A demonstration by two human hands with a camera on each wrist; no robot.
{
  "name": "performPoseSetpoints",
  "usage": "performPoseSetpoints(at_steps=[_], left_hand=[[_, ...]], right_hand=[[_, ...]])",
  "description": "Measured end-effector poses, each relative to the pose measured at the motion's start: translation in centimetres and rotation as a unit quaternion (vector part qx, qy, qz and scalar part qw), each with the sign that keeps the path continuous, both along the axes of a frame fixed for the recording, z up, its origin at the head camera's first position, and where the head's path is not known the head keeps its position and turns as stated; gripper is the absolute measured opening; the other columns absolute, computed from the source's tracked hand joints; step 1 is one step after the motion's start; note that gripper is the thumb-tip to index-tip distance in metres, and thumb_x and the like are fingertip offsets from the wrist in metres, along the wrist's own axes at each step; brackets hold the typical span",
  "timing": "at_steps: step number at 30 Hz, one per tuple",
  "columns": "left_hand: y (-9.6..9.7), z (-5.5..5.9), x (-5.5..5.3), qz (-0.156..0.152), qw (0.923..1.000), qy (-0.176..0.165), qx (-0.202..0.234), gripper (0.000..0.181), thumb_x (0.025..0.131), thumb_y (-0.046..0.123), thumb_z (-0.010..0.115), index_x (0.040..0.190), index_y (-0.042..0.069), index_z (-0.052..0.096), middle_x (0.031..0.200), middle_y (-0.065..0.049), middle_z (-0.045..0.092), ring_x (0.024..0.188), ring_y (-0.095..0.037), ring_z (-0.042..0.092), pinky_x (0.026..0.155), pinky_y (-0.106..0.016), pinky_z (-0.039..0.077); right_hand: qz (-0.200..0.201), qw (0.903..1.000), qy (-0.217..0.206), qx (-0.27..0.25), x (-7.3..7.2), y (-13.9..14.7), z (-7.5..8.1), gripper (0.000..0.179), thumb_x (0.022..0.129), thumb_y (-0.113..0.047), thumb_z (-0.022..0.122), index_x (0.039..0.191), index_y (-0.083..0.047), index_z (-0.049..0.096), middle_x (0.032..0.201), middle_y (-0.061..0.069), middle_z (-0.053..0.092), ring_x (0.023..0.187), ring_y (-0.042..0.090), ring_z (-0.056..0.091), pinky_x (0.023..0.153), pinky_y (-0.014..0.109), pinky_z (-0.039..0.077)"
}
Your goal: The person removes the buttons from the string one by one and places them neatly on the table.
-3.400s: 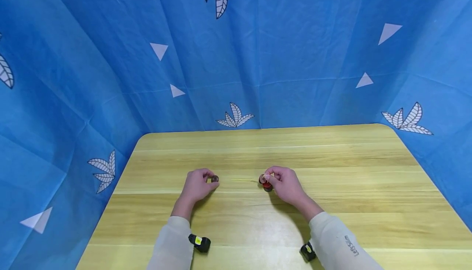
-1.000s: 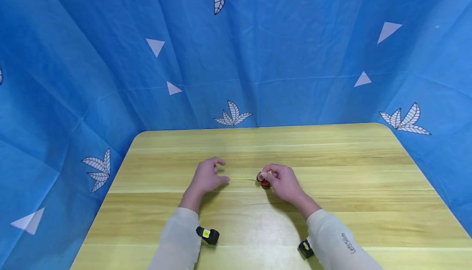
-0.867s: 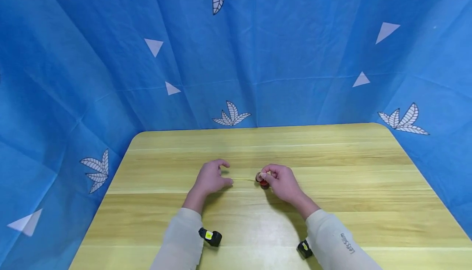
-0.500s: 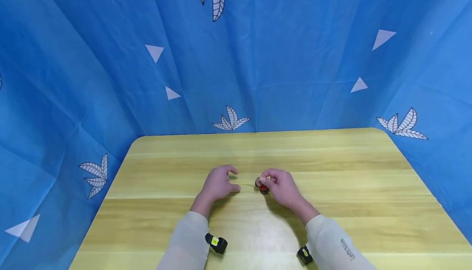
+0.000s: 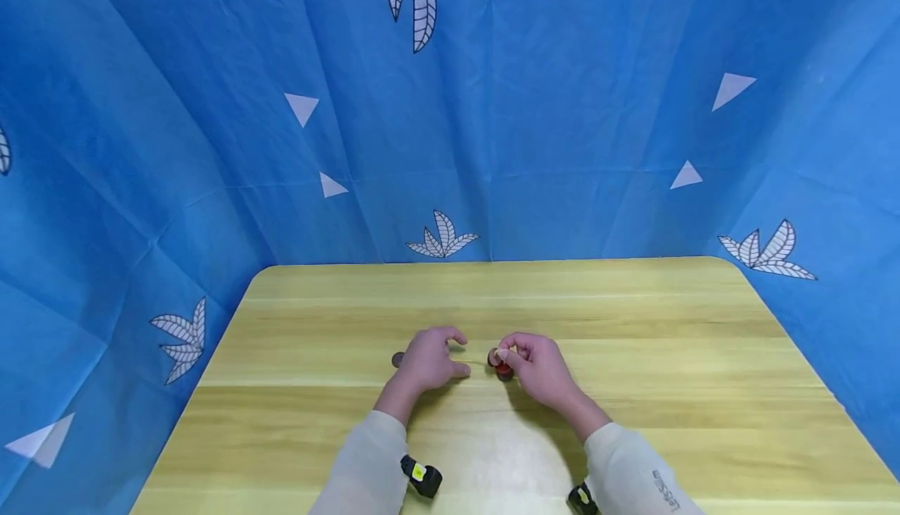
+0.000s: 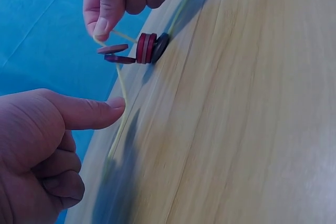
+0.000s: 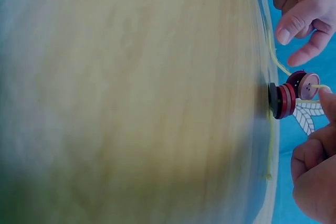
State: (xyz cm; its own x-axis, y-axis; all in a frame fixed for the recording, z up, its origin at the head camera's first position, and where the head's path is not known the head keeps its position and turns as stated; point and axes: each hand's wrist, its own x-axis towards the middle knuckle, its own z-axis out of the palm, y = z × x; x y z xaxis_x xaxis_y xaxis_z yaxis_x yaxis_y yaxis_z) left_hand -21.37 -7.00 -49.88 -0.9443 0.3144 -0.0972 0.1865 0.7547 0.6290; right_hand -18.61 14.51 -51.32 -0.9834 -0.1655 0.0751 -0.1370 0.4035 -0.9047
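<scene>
My right hand point(image 5: 540, 366) pinches a yellow string point(image 6: 121, 82) between thumb and index finger. Threaded on it are several round buttons: a stack of red buttons point(image 6: 145, 48), a dark button point(image 6: 160, 48) at its end, and a pinkish-brown button point(image 7: 308, 86) whose small holes show. These hang just under the right fingertips, close over the table. My left hand point(image 5: 426, 360) is to the left, thumb and index finger spread apart; its thumb tip lies right at the string in the left wrist view. One string end trails down past that thumb.
A separate dark button point(image 5: 398, 359) lies on the wooden table point(image 5: 668, 390), just left of my left hand. A blue patterned cloth point(image 5: 576, 109) hangs behind the table. Small black cameras point(image 5: 424, 477) are strapped at both wrists.
My left hand has moved right, away from the lone dark button and toward the string, its thumb and index finger spread. My right hand keeps its pinch in nearly the same place.
</scene>
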Motion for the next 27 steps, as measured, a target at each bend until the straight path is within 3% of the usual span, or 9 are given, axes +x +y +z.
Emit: performPoseSetpoints(at_steps=[9, 16, 22, 27], left_hand=[[0.7, -0.4, 0.3, -0.029, 0.9994, 0.01, 0.013, 0.032, 0.079, 0.019, 0.086, 0.108, 0.013, 0.074, 0.069, 0.004, 0.055, 0.061, -0.012, 0.047, 0.057, -0.03, 0.042], [1.5, -0.7, 0.0, -0.043, 0.9987, 0.027, 0.003, 0.025, 0.08, 0.021, 0.084, 0.104, 0.015, 0.078, 0.081, 0.009, 0.062, 0.067, -0.011, 0.05, 0.061, -0.03, 0.044], [2.1, -1.0, 0.0, -0.047, 0.9983, 0.035, -0.001, 0.016, 0.087, 0.022, 0.079, 0.102, 0.015, 0.079, 0.066, 0.012, 0.058, 0.054, -0.008, 0.045, 0.053, -0.027, 0.039], [2.2, -1.3, 0.3, -0.038, 0.9982, 0.045, 0.01, 0.009, 0.089, 0.024, 0.077, 0.095, 0.017, 0.08, 0.073, 0.013, 0.064, 0.048, -0.008, 0.043, 0.049, -0.026, 0.037]], right_hand=[[0.003, 1.0, 0.003, -0.006, 0.4, 0.0, -0.1, 0.012, 0.095, -0.005, 0.068, 0.086, -0.012, 0.073, 0.053, -0.001, 0.048, 0.045, 0.009, 0.039, 0.044, 0.024, 0.033], [-0.007, 0.9999, 0.014, 0.006, 0.0, 0.2, 0.0, 0.013, 0.095, -0.005, 0.068, 0.086, -0.013, 0.073, 0.053, -0.002, 0.045, 0.045, 0.01, 0.038, 0.044, 0.024, 0.032], [-0.005, 0.9998, 0.018, 0.009, -0.1, 0.3, 0.0, 0.013, 0.095, -0.004, 0.067, 0.085, -0.011, 0.072, 0.055, -0.002, 0.046, 0.047, 0.01, 0.037, 0.045, 0.025, 0.033], [-0.003, 1.0, 0.007, 0.006, 0.0, 0.3, 0.0, 0.015, 0.095, -0.002, 0.066, 0.084, -0.011, 0.071, 0.055, 0.0, 0.047, 0.047, 0.01, 0.038, 0.045, 0.024, 0.032]])
